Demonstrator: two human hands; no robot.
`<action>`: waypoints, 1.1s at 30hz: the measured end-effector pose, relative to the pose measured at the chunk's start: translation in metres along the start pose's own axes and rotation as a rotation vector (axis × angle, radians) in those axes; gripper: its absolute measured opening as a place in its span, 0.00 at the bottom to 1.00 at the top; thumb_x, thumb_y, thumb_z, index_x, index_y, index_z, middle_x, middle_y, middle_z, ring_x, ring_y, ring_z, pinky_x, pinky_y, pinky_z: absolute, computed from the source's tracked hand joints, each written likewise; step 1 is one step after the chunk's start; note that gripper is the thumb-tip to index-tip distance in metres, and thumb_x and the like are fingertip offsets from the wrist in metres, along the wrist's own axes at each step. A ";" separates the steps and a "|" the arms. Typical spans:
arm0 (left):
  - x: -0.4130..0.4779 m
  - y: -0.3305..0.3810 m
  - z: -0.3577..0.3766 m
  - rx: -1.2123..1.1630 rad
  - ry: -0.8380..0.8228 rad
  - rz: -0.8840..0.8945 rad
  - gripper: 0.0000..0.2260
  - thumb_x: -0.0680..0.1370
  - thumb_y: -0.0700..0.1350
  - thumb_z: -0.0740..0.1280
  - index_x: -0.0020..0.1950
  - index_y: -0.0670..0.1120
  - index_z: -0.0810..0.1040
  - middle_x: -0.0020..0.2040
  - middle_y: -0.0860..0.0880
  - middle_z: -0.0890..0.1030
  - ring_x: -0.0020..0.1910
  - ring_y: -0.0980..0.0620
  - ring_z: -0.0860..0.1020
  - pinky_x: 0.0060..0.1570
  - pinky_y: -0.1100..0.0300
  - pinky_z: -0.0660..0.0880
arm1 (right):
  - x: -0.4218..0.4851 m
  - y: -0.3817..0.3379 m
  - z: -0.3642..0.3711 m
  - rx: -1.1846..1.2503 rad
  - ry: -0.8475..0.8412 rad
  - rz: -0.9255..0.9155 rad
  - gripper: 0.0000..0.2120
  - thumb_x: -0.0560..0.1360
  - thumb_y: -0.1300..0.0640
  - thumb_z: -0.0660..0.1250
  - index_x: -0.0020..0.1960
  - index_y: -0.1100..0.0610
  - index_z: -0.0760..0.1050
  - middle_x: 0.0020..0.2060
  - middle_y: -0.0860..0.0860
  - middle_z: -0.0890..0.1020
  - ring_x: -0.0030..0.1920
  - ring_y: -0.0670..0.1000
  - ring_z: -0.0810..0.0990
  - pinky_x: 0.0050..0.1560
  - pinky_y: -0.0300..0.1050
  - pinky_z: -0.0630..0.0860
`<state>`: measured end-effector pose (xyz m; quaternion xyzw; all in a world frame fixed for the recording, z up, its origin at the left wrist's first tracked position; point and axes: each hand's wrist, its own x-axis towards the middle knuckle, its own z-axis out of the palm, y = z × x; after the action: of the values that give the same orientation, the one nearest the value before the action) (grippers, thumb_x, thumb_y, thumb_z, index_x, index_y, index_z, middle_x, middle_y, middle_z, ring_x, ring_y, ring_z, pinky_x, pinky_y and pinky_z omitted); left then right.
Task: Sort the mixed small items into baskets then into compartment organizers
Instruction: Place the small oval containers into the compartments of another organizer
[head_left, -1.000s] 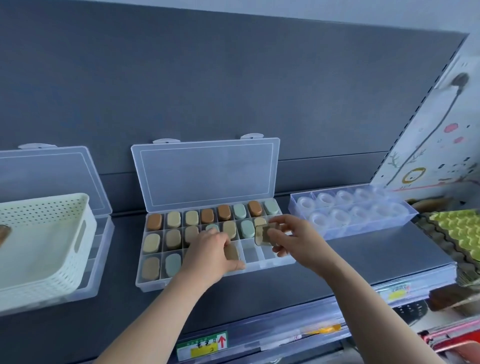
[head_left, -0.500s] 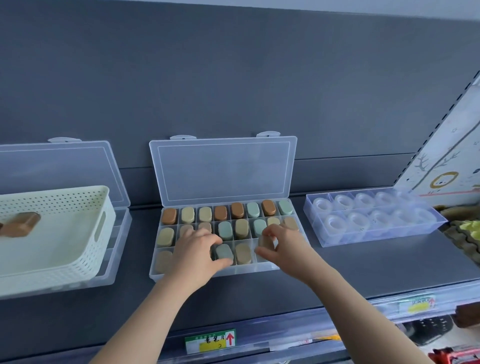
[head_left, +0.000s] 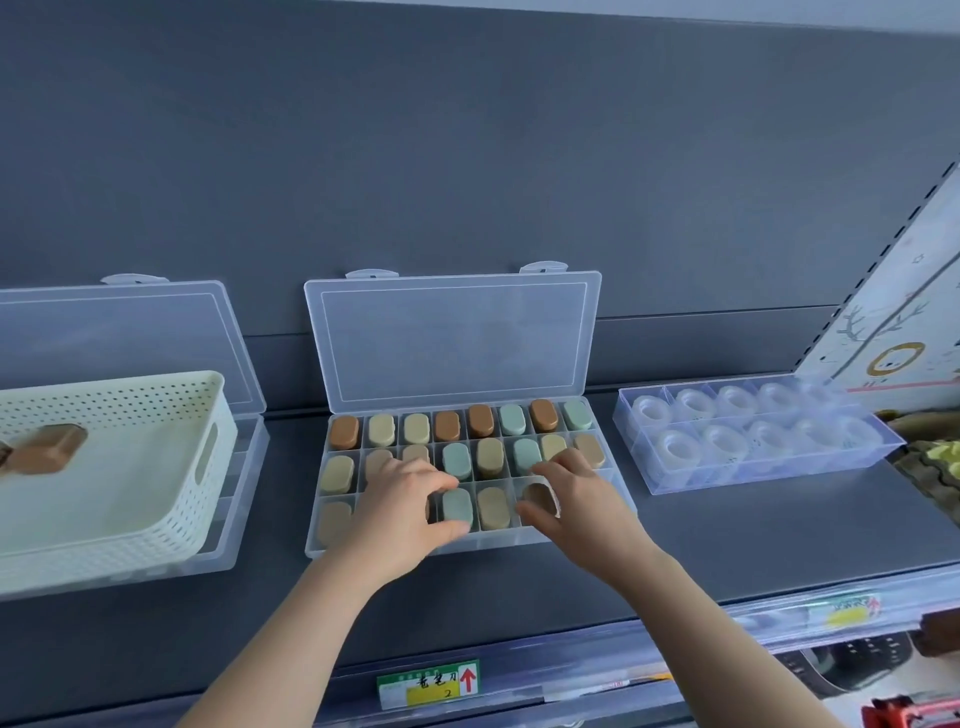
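**A:** What has been changed within the last second?

**B:** A green piece and a tan piece have been set side by side in the front row of the open organizer. A brown piece, carried above the box a second ago, is pinched in the right hand and is being lowered into the next compartment along. The left hand is curled against the green piece; whether it is gripped cannot be told.

**A:** What is meant for the task?

**B:** This box is judged nearly filled.

**A:** And what can be counted?

**B:** Eight pieces are counted in the back row and eight in the middle. Four are seen in the front row, and its other compartments are hidden by the hands. At least one loose piece is left in the white basket.
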<state>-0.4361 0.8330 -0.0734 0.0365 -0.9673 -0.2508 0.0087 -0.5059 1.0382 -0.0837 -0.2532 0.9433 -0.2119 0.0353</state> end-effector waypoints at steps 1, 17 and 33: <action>-0.002 -0.001 -0.002 -0.015 0.017 0.002 0.23 0.74 0.57 0.69 0.68 0.54 0.73 0.63 0.58 0.73 0.62 0.57 0.66 0.61 0.59 0.67 | 0.000 -0.003 -0.002 -0.013 0.033 -0.005 0.19 0.76 0.46 0.65 0.60 0.58 0.75 0.56 0.52 0.74 0.51 0.54 0.77 0.46 0.48 0.76; -0.111 -0.192 -0.200 0.044 0.409 -0.233 0.12 0.74 0.47 0.72 0.57 0.50 0.81 0.54 0.56 0.80 0.52 0.56 0.77 0.57 0.57 0.72 | 0.087 -0.257 0.023 0.318 0.013 -0.436 0.19 0.77 0.50 0.66 0.65 0.54 0.74 0.62 0.48 0.78 0.58 0.48 0.77 0.60 0.38 0.72; -0.072 -0.351 -0.273 0.384 -0.019 -0.144 0.24 0.71 0.57 0.72 0.66 0.56 0.75 0.62 0.59 0.75 0.62 0.54 0.62 0.61 0.58 0.59 | 0.176 -0.417 0.149 0.012 -0.362 -0.565 0.13 0.74 0.55 0.66 0.57 0.58 0.77 0.58 0.51 0.77 0.61 0.52 0.71 0.62 0.45 0.68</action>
<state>-0.3313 0.4007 -0.0051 0.1041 -0.9923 -0.0618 -0.0256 -0.4402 0.5680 -0.0378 -0.5379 0.8130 -0.1707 0.1436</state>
